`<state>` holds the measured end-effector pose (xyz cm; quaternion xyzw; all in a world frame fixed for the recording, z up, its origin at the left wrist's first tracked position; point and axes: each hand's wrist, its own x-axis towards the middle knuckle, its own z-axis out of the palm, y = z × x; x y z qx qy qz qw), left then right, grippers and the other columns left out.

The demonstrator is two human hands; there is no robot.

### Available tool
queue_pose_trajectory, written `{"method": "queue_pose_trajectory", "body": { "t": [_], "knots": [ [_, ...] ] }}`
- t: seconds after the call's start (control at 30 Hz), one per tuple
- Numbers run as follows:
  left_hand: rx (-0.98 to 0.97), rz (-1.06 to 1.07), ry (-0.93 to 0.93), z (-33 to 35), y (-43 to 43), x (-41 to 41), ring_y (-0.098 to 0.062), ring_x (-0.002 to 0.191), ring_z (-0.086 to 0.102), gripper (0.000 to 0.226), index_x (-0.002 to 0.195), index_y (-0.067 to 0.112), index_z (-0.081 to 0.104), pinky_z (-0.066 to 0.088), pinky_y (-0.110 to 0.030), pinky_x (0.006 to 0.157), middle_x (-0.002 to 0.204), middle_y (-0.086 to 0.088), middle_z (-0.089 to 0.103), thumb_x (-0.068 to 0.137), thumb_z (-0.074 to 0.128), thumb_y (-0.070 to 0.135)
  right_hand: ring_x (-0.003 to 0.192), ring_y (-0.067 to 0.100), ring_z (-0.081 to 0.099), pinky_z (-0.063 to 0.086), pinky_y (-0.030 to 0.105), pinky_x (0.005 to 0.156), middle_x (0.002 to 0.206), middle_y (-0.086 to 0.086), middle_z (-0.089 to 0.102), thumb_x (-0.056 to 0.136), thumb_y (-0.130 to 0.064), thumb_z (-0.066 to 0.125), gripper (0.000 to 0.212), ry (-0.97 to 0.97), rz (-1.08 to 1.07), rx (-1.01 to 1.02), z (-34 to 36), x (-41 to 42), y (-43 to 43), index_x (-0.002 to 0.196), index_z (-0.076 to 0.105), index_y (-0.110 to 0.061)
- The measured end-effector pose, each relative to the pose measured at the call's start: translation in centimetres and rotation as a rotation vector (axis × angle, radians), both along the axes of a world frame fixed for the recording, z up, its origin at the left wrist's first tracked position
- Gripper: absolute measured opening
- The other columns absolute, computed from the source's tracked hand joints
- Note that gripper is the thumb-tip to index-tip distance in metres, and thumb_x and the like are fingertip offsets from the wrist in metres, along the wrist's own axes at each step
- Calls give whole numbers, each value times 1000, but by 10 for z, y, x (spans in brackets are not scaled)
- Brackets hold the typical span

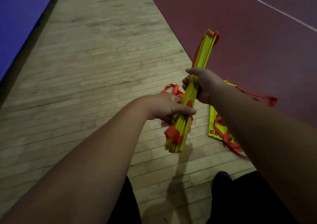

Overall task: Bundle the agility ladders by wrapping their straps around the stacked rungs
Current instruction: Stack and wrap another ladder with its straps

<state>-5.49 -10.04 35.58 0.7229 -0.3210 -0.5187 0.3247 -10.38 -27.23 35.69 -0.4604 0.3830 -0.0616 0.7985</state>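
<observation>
A stack of yellow ladder rungs (205, 52) is held above the floor, slanting from lower left to upper right. Orange straps (174, 134) cling to its lower end and run along its far side. My left hand (164, 106) grips the stack just below its middle, thumb lying across the top. Higher up, my right hand (204, 85) grips the stack with its fingers curled round from the right. A loop of orange strap (172, 89) hangs behind my left hand.
A second yellow ladder (217, 129) with loose orange straps (264, 98) lies on the floor under my right forearm. The floor is pale wood (103, 61) with a dark red court area (240, 26). A blue mat (18, 21) lies far left. My dark shoe (222, 176) is below.
</observation>
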Motion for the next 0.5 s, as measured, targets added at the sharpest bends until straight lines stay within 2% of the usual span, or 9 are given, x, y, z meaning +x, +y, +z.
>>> {"method": "queue_pose_trajectory", "body": {
  "t": [0.1,0.17,0.23,0.3,0.4,0.43,0.5],
  "knots": [
    [-62,109,27,10,0,1,-32,103,78,50,126,10,74,57,-47,106,118,-22,78,92,84,45,82,24,71,63,36,69,91,7,69,99,-19,73,21,12,58,-87,5,-11,5,110,64,-5],
    [-76,127,23,15,1,-2,-32,106,79,53,124,11,75,58,-51,107,114,-17,81,89,85,49,83,26,73,64,39,72,95,10,73,98,-16,72,17,49,49,-182,8,-14,8,107,65,-3],
    [-100,131,14,20,5,-6,-30,102,80,58,125,9,74,60,-48,102,109,-11,82,91,81,56,74,26,74,64,41,72,94,13,70,99,-13,67,15,74,4,-202,14,-14,10,108,64,-1],
    [-90,86,36,28,12,-9,-24,100,79,69,131,10,70,62,-46,97,110,-5,83,95,68,68,63,23,72,66,42,65,98,14,65,100,-9,61,20,76,-65,-146,22,-16,6,119,62,-2],
    [-7,-11,10,37,28,-9,-30,103,79,91,133,11,68,63,-53,101,114,-12,81,83,56,86,50,17,68,64,42,59,95,9,56,100,-7,56,27,49,-133,-7,19,-22,-8,127,59,-3],
    [14,-32,-22,40,33,-9,-30,98,79,90,131,10,69,64,-48,98,110,-13,81,83,55,84,49,17,66,63,41,58,90,8,55,99,-8,55,24,49,-145,42,15,-25,-12,123,58,-4],
    [38,-82,-101,43,40,-9,-16,78,71,76,124,10,70,61,-32,80,92,0,77,91,50,76,45,17,58,58,34,54,76,5,51,96,-7,53,12,61,-171,106,6,-30,-15,108,56,-7]
  ]
}}
